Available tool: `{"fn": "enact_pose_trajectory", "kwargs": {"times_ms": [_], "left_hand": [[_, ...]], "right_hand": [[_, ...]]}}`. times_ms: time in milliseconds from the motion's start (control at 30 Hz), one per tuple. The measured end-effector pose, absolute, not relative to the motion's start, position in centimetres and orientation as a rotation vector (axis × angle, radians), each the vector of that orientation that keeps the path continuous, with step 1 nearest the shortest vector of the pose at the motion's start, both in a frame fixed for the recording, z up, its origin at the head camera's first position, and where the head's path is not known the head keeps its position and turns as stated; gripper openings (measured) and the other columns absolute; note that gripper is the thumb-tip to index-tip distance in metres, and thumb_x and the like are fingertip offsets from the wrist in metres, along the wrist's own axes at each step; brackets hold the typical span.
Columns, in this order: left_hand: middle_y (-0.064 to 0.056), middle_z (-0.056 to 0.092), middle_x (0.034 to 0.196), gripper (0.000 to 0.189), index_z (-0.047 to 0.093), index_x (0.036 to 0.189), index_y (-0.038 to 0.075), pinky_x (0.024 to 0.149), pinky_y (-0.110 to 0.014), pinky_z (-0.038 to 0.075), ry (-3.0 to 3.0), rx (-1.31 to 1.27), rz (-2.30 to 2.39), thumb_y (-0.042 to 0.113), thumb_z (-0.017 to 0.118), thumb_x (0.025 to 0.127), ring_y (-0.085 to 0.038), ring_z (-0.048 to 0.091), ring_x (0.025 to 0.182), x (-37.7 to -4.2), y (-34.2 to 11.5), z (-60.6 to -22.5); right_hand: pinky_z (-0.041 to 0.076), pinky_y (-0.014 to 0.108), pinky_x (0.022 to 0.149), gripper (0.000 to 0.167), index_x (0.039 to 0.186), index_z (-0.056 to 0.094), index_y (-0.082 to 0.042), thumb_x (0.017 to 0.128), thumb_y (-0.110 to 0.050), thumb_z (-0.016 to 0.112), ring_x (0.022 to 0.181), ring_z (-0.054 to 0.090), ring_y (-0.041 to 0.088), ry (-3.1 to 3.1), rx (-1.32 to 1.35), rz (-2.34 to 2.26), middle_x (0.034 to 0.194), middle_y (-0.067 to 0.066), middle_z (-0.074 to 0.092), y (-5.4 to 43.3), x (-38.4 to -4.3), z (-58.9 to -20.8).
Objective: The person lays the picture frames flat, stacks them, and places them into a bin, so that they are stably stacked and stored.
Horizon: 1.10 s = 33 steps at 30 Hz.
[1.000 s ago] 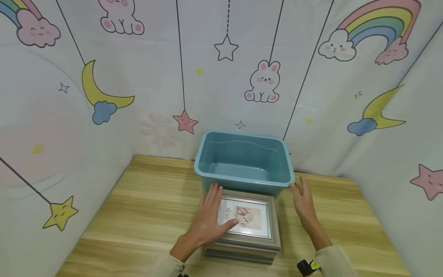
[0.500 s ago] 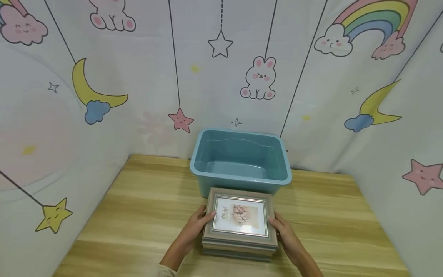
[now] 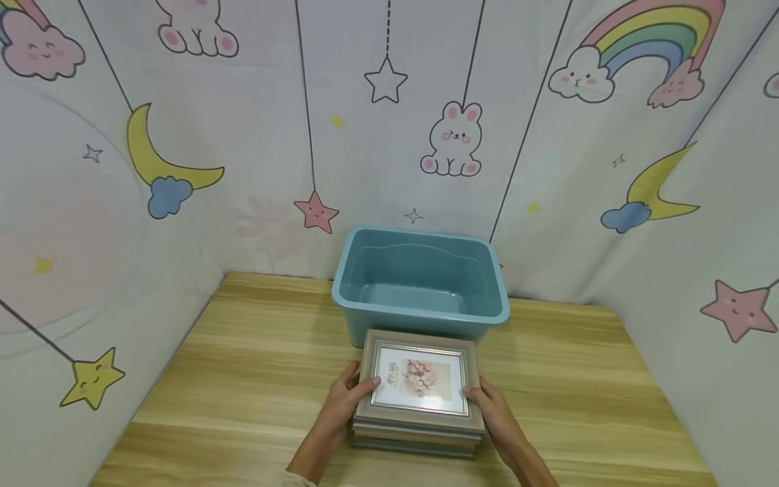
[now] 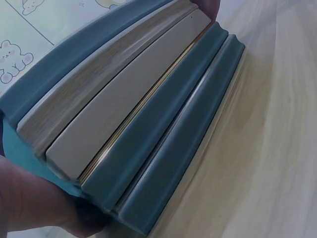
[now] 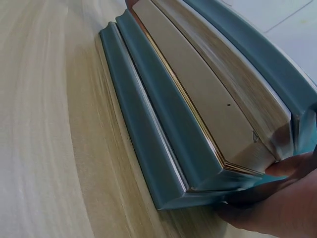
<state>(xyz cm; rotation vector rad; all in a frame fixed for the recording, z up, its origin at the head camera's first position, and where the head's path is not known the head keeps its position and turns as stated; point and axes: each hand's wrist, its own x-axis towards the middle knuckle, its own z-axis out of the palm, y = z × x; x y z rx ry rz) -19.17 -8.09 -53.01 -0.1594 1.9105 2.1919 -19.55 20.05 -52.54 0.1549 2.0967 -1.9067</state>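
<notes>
A stack of several picture frames (image 3: 420,438) lies on the table, with wood-toned, beige and blue-grey edges (image 4: 148,134) showing in both wrist views. The top picture frame (image 3: 425,385) has a beige border and a flower print. My left hand (image 3: 342,408) grips the stack's left side, thumb over the top border, other fingers down the side. On the opposite side my right hand (image 3: 500,421) grips likewise, its thumb on the top frame's right border. In the right wrist view its fingers (image 5: 277,203) reach the lower frames at the corner. Some fingertips are hidden by the stack.
Right behind the stack stands a blue plastic bin (image 3: 420,318) with nothing in it. The wood-grain table (image 3: 255,358) extends to both sides. A white cloth backdrop (image 3: 262,135) with cartoon prints surrounds the table at the back and sides.
My left hand has slid from flat on the top frame to the stack's left side. My right hand has left the bin's front right corner and come to the stack's right side.
</notes>
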Motion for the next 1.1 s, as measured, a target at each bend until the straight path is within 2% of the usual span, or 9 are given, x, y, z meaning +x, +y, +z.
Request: {"fn": "enact_pose_trajectory", "kwargs": {"times_ms": [167, 267, 433, 567, 667, 800, 900, 1000, 1100], "left_hand": [[-0.040, 0.020, 0.157, 0.089, 0.006, 0.154, -0.012, 0.108, -0.039, 0.044, 1.861, -0.150, 2.268, 0.022, 0.062, 0.094, -0.042, 0.039, 0.138, -18.8, -7.7, -53.5], [-0.040, 0.020, 0.157, 0.089, 0.005, 0.154, -0.012, 0.106, -0.034, 0.044, 1.844, -0.141, 2.300, 0.021, 0.061, 0.094, -0.040, 0.038, 0.139, -18.5, -7.7, -53.6], [-0.040, 0.019, 0.157, 0.089, 0.006, 0.154, -0.012, 0.114, -0.043, 0.037, 1.829, -0.127, 2.349, 0.019, 0.061, 0.092, -0.045, 0.031, 0.144, -18.1, -7.5, -53.5], [-0.037, 0.018, 0.159, 0.089, 0.008, 0.155, -0.010, 0.121, -0.054, 0.025, 1.822, -0.133, 2.380, 0.018, 0.062, 0.091, -0.047, 0.023, 0.148, -17.8, -7.5, -53.5], [-0.036, 0.017, 0.160, 0.090, 0.008, 0.156, -0.009, 0.122, -0.057, 0.018, 1.819, -0.129, 2.398, 0.018, 0.063, 0.089, -0.047, 0.018, 0.150, -17.8, -7.5, -53.5], [-0.036, 0.015, 0.160, 0.091, 0.007, 0.156, -0.009, 0.123, -0.057, 0.016, 1.818, -0.120, 2.403, 0.017, 0.063, 0.089, -0.048, 0.015, 0.150, -17.8, -7.5, -53.5], [-0.037, 0.017, 0.159, 0.092, 0.007, 0.156, -0.008, 0.121, -0.054, 0.023, 1.833, -0.127, 2.392, 0.017, 0.063, 0.089, -0.048, 0.021, 0.148, -17.9, -7.5, -53.6], [-0.037, 0.025, 0.156, 0.091, 0.008, 0.157, -0.006, 0.113, -0.043, 0.038, 1.855, -0.136, 2.388, 0.017, 0.064, 0.089, -0.045, 0.037, 0.141, -17.9, -7.5, -53.6], [-0.036, 0.029, 0.155, 0.091, 0.007, 0.158, -0.003, 0.104, -0.035, 0.044, 1.864, -0.127, 2.395, 0.017, 0.065, 0.089, -0.039, 0.043, 0.135, -17.9, -7.5, -53.6]], "right_hand": [[0.056, 0.028, 0.075, 0.064, 0.153, 0.028, 0.006, 0.099, -0.021, 0.049, 0.086, 0.066, 0.016, 2.106, 0.192, -1.946, 0.108, 0.014, 0.065, 19.7, -19.3, -52.8], [0.056, 0.028, 0.075, 0.062, 0.151, 0.032, 0.005, 0.098, -0.021, 0.050, 0.086, 0.065, 0.017, 2.113, 0.201, -1.964, 0.109, 0.015, 0.065, 19.5, -19.0, -52.9], [0.055, 0.027, 0.078, 0.059, 0.150, 0.034, 0.004, 0.098, -0.019, 0.050, 0.092, 0.064, 0.018, 2.132, 0.191, -2.000, 0.121, 0.021, 0.059, 19.3, -18.5, -53.1], [0.056, 0.028, 0.081, 0.062, 0.154, 0.027, 0.004, 0.101, -0.021, 0.049, 0.097, 0.063, 0.018, 2.117, 0.145, -2.036, 0.135, 0.028, 0.051, 19.3, -18.2, -53.1], [0.057, 0.029, 0.080, 0.062, 0.155, 0.026, 0.003, 0.102, -0.021, 0.048, 0.096, 0.064, 0.019, 2.106, 0.130, -2.073, 0.135, 0.029, 0.050, 19.3, -18.0, -53.1], [0.059, 0.032, 0.077, 0.061, 0.155, 0.025, 0.002, 0.103, -0.022, 0.047, 0.090, 0.066, 0.017, 2.106, 0.130, -2.121, 0.128, 0.026, 0.053, 19.2, -17.8, -53.3], [0.058, 0.029, 0.077, 0.064, 0.157, 0.018, 0.002, 0.105, -0.023, 0.045, 0.090, 0.065, 0.012, 2.096, 0.086, -2.149, 0.136, 0.031, 0.047, 19.1, -17.6, -53.5], [0.055, 0.023, 0.084, 0.068, 0.159, 0.007, 0.000, 0.106, -0.024, 0.042, 0.104, 0.059, 0.008, 2.087, 0.022, -2.163, 0.153, 0.034, 0.028, 19.1, -17.5, -53.7], [0.052, 0.028, 0.094, 0.071, 0.161, 0.000, -0.008, 0.106, -0.024, 0.042, 0.126, 0.048, 0.022, 2.113, -0.018, -2.169, 0.162, 0.031, 0.011, 19.0, -17.4, -53.8]]}}
